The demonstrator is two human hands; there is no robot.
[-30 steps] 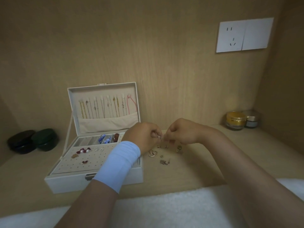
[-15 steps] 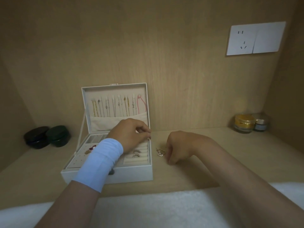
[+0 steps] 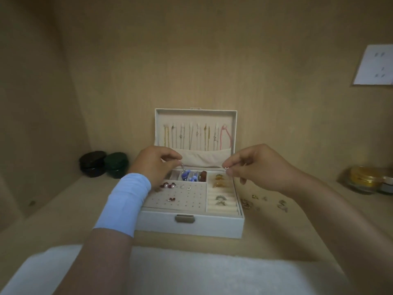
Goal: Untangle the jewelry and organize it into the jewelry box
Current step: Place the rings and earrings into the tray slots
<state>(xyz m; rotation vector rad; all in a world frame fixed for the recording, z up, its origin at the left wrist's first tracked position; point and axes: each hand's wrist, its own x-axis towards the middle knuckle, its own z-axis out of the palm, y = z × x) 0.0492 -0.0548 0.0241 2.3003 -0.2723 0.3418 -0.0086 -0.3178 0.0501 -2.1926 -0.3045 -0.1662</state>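
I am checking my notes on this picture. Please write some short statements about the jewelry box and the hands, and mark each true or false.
1. The jewelry box lid stands open. True.
2. The left hand lies flat on the shelf. False: it pinches a small silver piece above the box.
3. The right hand pinches a second silver piece. True.
4. Loose jewelry lies on the shelf right of the box. True.
5. The two dark jars stand right of the box. False: they stand left of it.

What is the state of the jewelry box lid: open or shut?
Open: the lid stands upright, showing necklaces hanging inside it.
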